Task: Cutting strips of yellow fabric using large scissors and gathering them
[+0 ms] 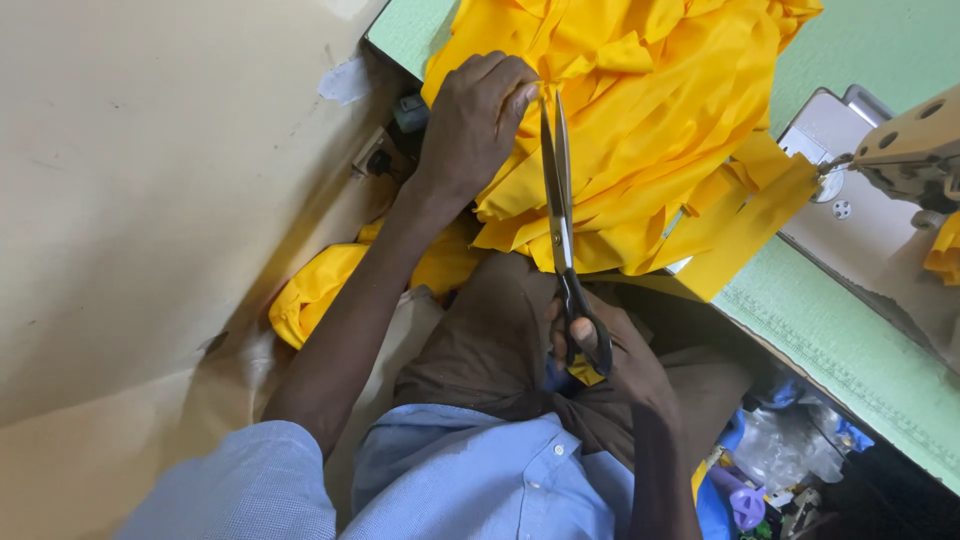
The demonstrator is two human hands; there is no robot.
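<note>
Right hand (610,350) (partly hidden) apparently grips scissors (558,200).

Cloth (640,120): bright yellow-orange, plain, heaped at desk's near edge. Scissors (560,210): steel-grey blades, black handles. Desk (850,350): pale green, fine speckle texture. Sewing machine (915,150): beige w/ grey plate. Shirt (480,480): light blue, tiny check. Trousers (490,340): dark brown. Wall (150,200): cream.
</note>
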